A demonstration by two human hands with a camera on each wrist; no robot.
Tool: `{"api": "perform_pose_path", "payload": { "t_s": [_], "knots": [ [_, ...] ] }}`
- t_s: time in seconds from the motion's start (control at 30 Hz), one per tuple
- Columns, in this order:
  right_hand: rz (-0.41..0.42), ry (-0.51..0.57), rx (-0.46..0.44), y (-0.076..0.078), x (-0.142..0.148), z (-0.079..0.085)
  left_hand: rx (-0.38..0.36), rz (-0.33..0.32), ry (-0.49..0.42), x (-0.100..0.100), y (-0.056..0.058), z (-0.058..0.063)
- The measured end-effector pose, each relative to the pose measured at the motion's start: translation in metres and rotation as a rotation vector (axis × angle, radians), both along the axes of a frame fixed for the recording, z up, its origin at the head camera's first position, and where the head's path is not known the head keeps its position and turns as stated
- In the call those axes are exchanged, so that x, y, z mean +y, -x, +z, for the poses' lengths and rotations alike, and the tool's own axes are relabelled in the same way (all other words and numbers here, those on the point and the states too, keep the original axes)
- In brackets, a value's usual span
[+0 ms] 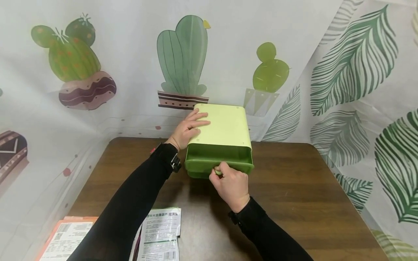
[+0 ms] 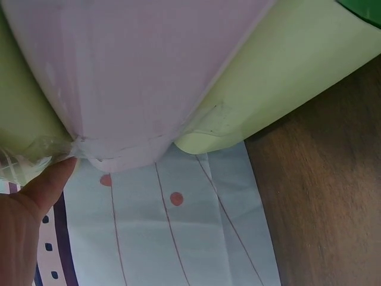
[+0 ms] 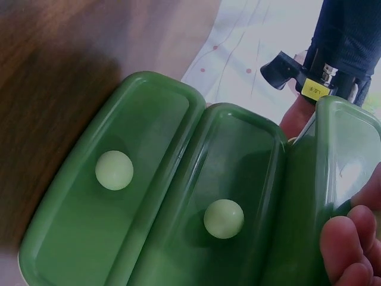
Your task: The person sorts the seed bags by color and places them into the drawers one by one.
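A pale yellow-green drawer cabinet (image 1: pixel 225 125) stands at the back of the table, its green top drawer (image 1: pixel 200 166) pulled partly out. What shows of the drawer's inside holds nothing. My right hand (image 1: pixel 232 185) pinches the small round knob (image 1: pixel 218 172) on that drawer's front. Fingers spread, my left hand (image 1: pixel 186 132) rests on the cabinet's top at its left edge. Two lower drawers (image 3: pixel 149 131) with pale round knobs (image 3: pixel 114 170) are closed in the right wrist view. The left wrist view shows a pinkish side panel (image 2: pixel 137 71) with clear tape (image 2: pixel 50 149) near my left hand's finger.
Printed packets lie at the table's front left, a white and green one (image 1: pixel 161 232) beside an orange-edged one (image 1: pixel 66 239), partly behind the left sleeve. A cloth with cactus prints (image 1: pixel 130 54) hangs right behind the brown table (image 1: pixel 287 203).
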State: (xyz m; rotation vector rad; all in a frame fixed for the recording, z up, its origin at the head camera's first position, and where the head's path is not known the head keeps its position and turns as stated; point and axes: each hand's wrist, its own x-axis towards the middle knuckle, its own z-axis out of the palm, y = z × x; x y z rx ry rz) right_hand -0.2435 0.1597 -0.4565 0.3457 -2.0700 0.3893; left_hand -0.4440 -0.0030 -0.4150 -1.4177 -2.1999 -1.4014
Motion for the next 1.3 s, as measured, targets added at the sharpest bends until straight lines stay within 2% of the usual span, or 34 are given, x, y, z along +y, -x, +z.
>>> {"api": "perform_pose_path", "payload": {
  "t_s": [0.43, 0.77, 1.3],
  "knots": [
    [0.006, 0.003, 0.038, -0.009, -0.002, -0.005, -0.016, 0.021, 0.025, -0.001, -0.004, 0.002],
    [0.02, 0.009, 0.056, -0.017, -0.004, -0.005, 0.014, 0.021, 0.027, -0.001, 0.0, 0.001],
    [0.044, 0.027, 0.065, -0.029, -0.009, -0.009, -0.002, 0.028, 0.036, 0.001, 0.001, 0.001]
  ]
}}
